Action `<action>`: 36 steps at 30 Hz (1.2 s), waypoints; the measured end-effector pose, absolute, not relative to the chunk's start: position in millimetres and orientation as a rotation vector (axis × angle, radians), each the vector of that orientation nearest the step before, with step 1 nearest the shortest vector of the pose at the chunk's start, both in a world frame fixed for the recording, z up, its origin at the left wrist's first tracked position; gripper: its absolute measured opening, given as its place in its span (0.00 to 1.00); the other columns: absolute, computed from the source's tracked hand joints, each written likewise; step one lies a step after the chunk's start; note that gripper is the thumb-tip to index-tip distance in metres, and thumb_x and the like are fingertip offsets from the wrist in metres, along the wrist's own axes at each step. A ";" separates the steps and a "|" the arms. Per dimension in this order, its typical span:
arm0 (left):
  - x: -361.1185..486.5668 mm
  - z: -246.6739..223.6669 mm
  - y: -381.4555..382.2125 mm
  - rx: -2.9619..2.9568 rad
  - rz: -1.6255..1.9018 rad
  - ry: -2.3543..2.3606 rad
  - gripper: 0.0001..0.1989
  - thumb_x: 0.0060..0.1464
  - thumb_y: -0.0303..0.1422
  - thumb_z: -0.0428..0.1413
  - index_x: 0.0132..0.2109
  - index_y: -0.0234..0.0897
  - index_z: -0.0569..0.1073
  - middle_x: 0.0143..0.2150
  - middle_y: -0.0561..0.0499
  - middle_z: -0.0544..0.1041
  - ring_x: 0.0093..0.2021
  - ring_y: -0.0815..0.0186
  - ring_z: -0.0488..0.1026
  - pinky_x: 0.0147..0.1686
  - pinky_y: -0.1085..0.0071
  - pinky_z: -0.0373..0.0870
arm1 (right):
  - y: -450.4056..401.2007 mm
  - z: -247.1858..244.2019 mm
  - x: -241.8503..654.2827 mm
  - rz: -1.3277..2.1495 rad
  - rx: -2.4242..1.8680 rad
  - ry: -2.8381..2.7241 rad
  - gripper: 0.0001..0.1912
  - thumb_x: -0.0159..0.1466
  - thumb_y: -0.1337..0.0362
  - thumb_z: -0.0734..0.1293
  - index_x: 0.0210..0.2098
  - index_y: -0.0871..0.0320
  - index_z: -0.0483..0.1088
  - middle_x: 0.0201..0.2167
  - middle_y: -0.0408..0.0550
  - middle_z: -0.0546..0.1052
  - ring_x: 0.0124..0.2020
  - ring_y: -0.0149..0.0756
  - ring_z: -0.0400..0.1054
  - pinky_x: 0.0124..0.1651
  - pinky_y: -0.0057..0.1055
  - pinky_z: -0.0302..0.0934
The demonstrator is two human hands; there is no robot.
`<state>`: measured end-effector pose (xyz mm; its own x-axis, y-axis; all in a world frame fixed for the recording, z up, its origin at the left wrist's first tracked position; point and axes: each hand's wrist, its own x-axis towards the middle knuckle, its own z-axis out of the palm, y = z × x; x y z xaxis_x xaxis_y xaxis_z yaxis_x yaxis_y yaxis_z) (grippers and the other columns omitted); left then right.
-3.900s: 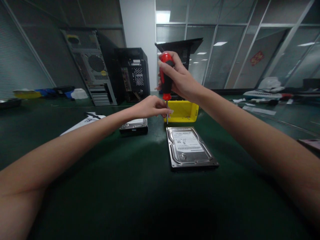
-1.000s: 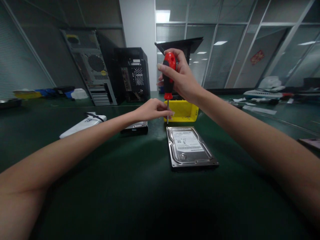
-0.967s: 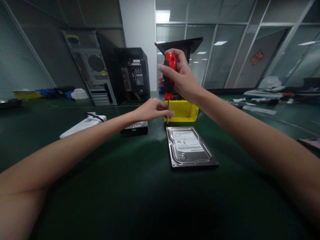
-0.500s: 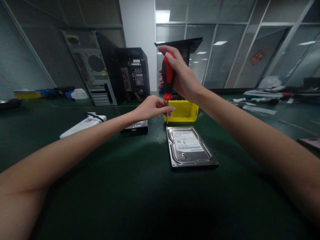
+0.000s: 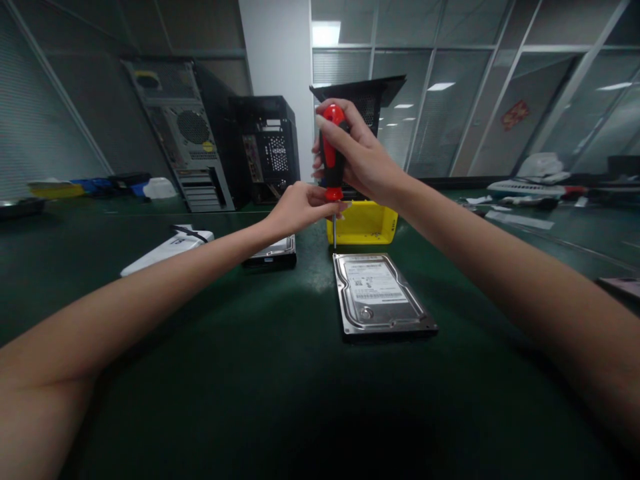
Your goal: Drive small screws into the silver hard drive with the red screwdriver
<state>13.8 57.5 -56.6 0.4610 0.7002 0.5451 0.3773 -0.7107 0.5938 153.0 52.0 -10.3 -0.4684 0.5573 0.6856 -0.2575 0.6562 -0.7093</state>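
My right hand (image 5: 363, 153) is wrapped round the red and black handle of a screwdriver (image 5: 332, 180), which stands upright. Its metal shaft points down to the far left corner of a silver hard drive (image 5: 377, 293) lying label up on the green table (image 5: 280, 387). With fingers pinched round the top of the shaft, just below the handle, my left hand (image 5: 305, 207) steadies the tool. Behind the drive sits a yellow bin (image 5: 367, 223) with small dark bits in it. A second hard drive (image 5: 273, 257) is partly hidden by my left forearm.
Two computer cases (image 5: 210, 140) (image 5: 270, 150) stand at the back left. A white device (image 5: 167, 250) with a black cable lies beyond my left forearm. Farther right are a white keyboard (image 5: 525, 189) and papers (image 5: 520, 219).
The screwdriver handle has turned in my right hand and my thumb has shifted across it. My left hand has moved slightly up the shaft, closer to the handle.
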 end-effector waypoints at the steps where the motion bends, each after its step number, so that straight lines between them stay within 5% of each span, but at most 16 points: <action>1: 14.0 -56.6 57.3 2.304 1.153 0.905 0.19 0.48 0.42 0.59 0.40 0.29 0.77 0.35 0.43 0.80 0.36 0.62 0.77 0.37 0.70 0.73 | 52.1 -10.4 153.2 0.972 -0.242 -1.826 0.16 0.59 0.54 0.65 0.42 0.49 0.56 0.31 0.41 0.65 0.29 0.29 0.63 0.33 0.26 0.64; 9: 15.3 -60.2 58.7 2.216 1.283 0.867 0.20 0.44 0.41 0.61 0.39 0.28 0.77 0.34 0.42 0.79 0.35 0.61 0.77 0.37 0.69 0.74 | 53.5 -9.7 152.4 0.972 -0.247 -1.815 0.17 0.59 0.55 0.66 0.42 0.49 0.55 0.30 0.41 0.64 0.28 0.28 0.62 0.33 0.27 0.63; 15: 16.2 -60.3 58.4 2.189 1.271 0.842 0.18 0.43 0.39 0.62 0.37 0.26 0.76 0.34 0.41 0.79 0.35 0.62 0.77 0.37 0.68 0.74 | 54.4 -10.5 149.1 0.977 -0.220 -1.793 0.12 0.65 0.53 0.55 0.44 0.50 0.55 0.29 0.43 0.62 0.25 0.28 0.60 0.30 0.28 0.63; 36: 15.5 -56.4 52.9 2.312 1.398 0.814 0.19 0.46 0.43 0.60 0.38 0.29 0.77 0.34 0.44 0.78 0.35 0.64 0.74 0.34 0.72 0.71 | 53.6 -9.2 149.5 1.023 -0.228 -1.712 0.11 0.63 0.59 0.61 0.42 0.51 0.55 0.33 0.42 0.66 0.29 0.27 0.63 0.35 0.26 0.64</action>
<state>15.5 52.9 -56.4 0.3591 0.6166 0.7006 0.3047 -0.7870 0.5364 149.5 53.6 -9.2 -0.4043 0.5997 0.6906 -0.3243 0.6120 -0.7213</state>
